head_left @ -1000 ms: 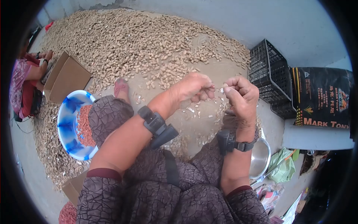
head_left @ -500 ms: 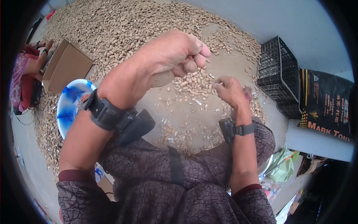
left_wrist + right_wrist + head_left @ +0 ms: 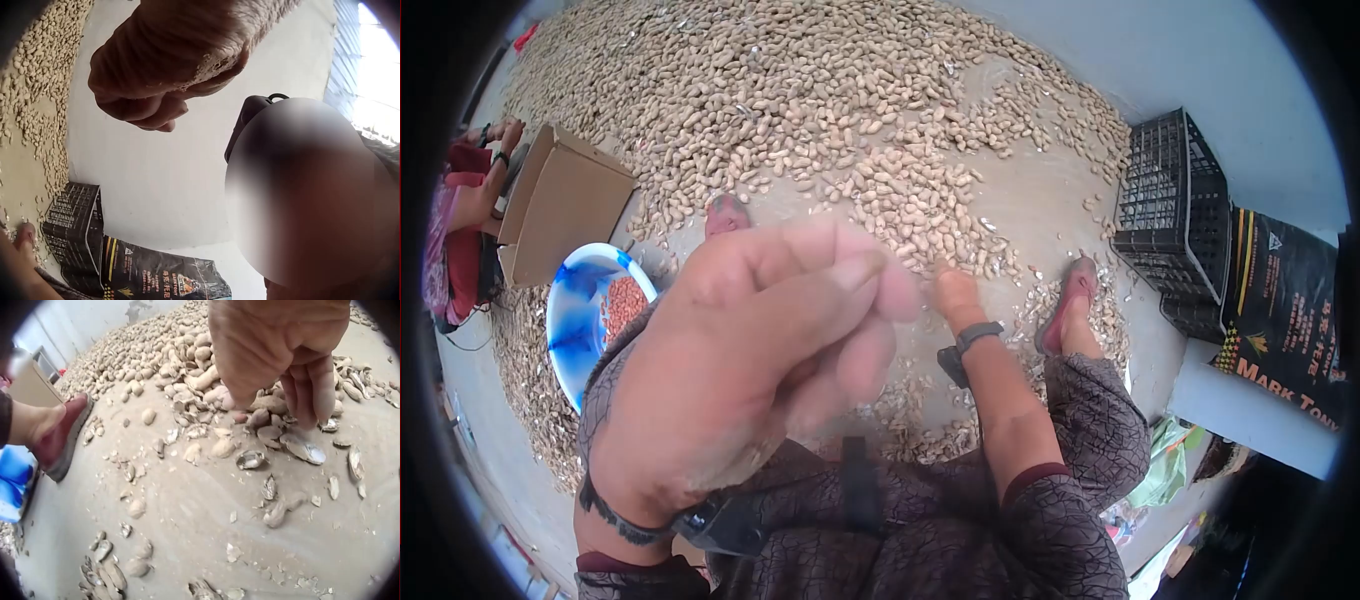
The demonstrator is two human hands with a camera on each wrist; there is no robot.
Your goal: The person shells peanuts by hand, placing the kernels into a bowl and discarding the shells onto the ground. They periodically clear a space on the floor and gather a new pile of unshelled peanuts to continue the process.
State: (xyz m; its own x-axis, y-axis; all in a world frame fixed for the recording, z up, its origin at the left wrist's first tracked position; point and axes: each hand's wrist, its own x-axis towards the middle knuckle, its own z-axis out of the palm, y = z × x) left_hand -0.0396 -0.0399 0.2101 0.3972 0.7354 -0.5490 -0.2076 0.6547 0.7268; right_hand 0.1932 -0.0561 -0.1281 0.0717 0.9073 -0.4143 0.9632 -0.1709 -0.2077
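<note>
Peanuts point(image 3: 800, 100) in their shells fill the upper half of the head view, a broad heap on the floor point(image 3: 1040, 180) whose near edge thins out toward the middle of the frame. Each looks light, with a dry, rough shell — unlikely to slip, stiff enough to lift by its narrow waist, yet probably brittle under a hard pinch. Thumb and forefinger across the seam seems the surest hold; the bare kernels would want softer fingertips, since their skins may rub off. The right hand point(image 3: 957, 292) is down at that near edge; in the right wrist view its relaxed fingers reach down among nuts and split shells point(image 3: 303, 449), thumb apart from them, with no firm grip showing. The left hand point(image 3: 750, 320) looms large and blurred left of centre, fingers curled in and thumb against them, no nut visible in it. Farther out, a blue-and-white basin point(image 3: 570, 340) of reddish kernels point(image 3: 622, 308) sits at the left — just above it in the frame, a cardboard box point(image 3: 565, 205) — and a black crate point(image 3: 1170, 190) stands at the right.
</note>
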